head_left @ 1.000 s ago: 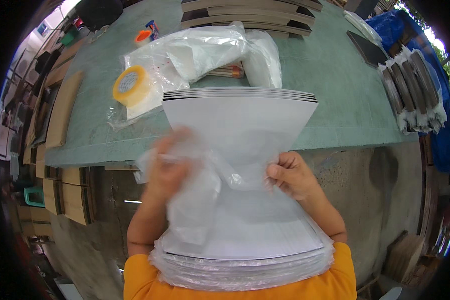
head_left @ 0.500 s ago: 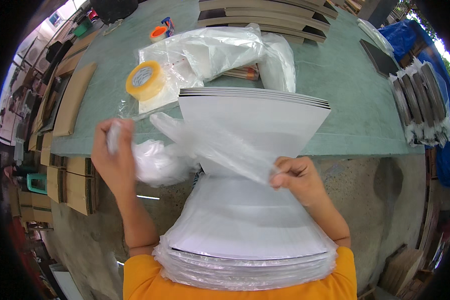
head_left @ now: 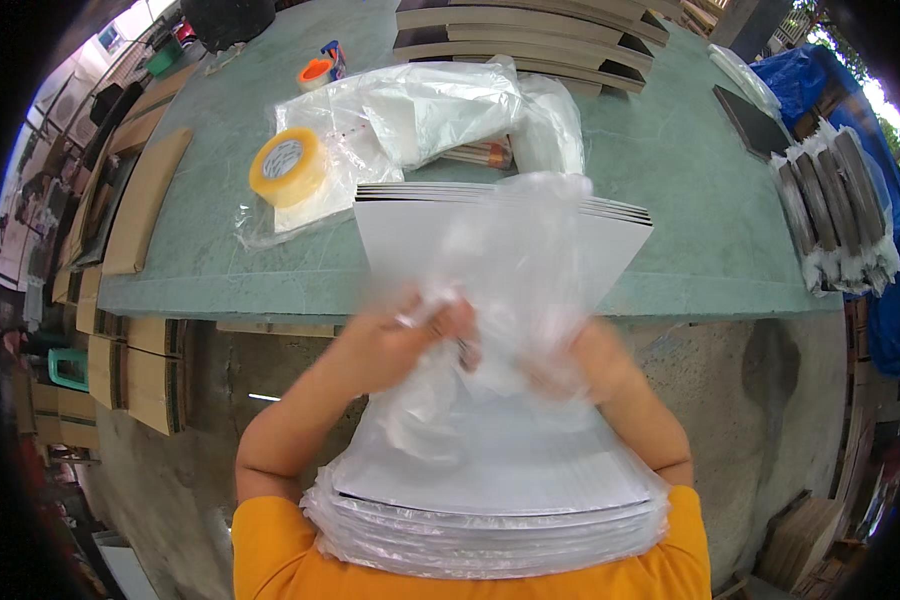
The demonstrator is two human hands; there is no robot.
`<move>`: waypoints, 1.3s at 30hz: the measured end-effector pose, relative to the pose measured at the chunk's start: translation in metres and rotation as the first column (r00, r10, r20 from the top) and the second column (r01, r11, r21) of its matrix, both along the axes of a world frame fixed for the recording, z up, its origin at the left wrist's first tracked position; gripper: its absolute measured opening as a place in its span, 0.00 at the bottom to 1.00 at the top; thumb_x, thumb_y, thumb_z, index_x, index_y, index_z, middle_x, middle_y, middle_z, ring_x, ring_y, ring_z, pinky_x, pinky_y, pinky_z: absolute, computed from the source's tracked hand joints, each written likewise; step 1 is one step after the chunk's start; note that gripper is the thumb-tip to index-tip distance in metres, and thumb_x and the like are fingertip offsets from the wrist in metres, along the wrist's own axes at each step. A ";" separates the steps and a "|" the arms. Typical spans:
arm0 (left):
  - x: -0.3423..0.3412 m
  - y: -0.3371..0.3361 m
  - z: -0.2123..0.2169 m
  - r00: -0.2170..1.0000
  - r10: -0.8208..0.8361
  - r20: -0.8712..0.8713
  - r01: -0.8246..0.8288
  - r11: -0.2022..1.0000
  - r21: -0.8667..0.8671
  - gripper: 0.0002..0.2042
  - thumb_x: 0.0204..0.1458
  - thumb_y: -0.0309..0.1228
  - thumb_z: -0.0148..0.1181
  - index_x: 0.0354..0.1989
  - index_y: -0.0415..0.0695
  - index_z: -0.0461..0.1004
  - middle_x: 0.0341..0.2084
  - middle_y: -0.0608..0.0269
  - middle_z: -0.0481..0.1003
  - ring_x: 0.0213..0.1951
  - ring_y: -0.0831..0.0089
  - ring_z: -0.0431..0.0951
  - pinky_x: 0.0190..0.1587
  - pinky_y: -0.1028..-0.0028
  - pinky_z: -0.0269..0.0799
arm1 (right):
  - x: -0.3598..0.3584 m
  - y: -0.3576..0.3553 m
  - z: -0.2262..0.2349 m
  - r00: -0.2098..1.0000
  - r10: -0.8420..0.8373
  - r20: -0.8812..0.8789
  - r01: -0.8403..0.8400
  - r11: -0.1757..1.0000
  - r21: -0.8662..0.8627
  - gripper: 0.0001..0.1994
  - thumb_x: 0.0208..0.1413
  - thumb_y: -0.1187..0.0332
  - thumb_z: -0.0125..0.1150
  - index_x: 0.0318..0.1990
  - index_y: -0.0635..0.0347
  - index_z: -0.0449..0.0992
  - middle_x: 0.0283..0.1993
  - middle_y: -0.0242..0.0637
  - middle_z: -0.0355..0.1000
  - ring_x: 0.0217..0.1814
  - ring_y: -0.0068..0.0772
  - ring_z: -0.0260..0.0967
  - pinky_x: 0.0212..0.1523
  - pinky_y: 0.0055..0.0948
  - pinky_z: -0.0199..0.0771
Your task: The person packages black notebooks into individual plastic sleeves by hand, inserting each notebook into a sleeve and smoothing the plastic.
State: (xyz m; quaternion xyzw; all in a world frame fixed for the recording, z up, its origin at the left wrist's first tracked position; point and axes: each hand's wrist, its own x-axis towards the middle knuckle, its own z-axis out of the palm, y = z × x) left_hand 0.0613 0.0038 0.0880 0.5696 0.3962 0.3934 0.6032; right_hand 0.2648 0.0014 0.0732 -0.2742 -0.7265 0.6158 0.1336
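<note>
A clear plastic bag (head_left: 535, 240), smeared by motion, hangs crumpled between my hands above a stack of flat white panels (head_left: 390, 225). My left hand (head_left: 420, 335) is closed on a bunched part of it. Touching the plastic on the other side, my right hand (head_left: 585, 365) is blurred, its fingers partly behind the film, so their grip cannot be made out. The white panels lean on the table's near edge. Against my body rests a second pile of white panels (head_left: 500, 470), with layers of clear plastic around its near end.
On the green table (head_left: 690, 230) lie a roll of clear tape (head_left: 288, 168), more plastic bags (head_left: 440, 105) and an orange tape roll (head_left: 315, 73). Stacked boards (head_left: 520, 45) stand at the back. Plastic-wrapped bundles (head_left: 835, 200) sit at the right edge, cardboard (head_left: 148, 200) at the left.
My left hand has come right and inward, over the panels, with the plastic. The bag has gone from stretched across to bunched and raised at the middle. My right hand has moved slightly.
</note>
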 end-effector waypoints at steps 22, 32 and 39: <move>-0.067 -0.005 -0.036 0.070 -0.297 -0.952 0.753 0.642 -0.145 0.11 0.38 0.37 0.56 0.18 0.41 0.71 0.18 0.56 0.72 0.23 0.62 0.73 0.23 0.70 0.67 | 0.040 0.005 0.023 0.776 -0.566 0.278 0.315 0.730 0.606 0.09 0.40 0.65 0.56 0.25 0.61 0.71 0.24 0.41 0.68 0.22 0.36 0.66 0.27 0.26 0.66; -0.064 0.049 0.000 0.475 0.694 -0.540 -0.060 0.638 0.768 0.28 0.31 0.14 0.52 0.47 0.46 0.66 0.36 0.58 0.70 0.32 0.69 0.69 0.33 0.77 0.65 | 0.050 0.022 -0.003 0.536 -0.765 -0.358 0.371 -0.167 0.913 0.20 0.32 0.81 0.49 0.39 0.58 0.72 0.41 0.42 0.65 0.45 0.42 0.61 0.49 0.37 0.57; -0.070 0.020 -0.002 0.615 0.615 -0.493 0.163 0.512 0.843 0.34 0.24 0.13 0.54 0.49 0.48 0.66 0.32 0.59 0.69 0.31 0.69 0.69 0.32 0.78 0.66 | 0.085 -0.011 -0.006 0.570 -0.749 -0.338 0.582 0.077 0.810 0.18 0.34 0.79 0.56 0.39 0.60 0.74 0.35 0.40 0.68 0.37 0.33 0.64 0.41 0.27 0.62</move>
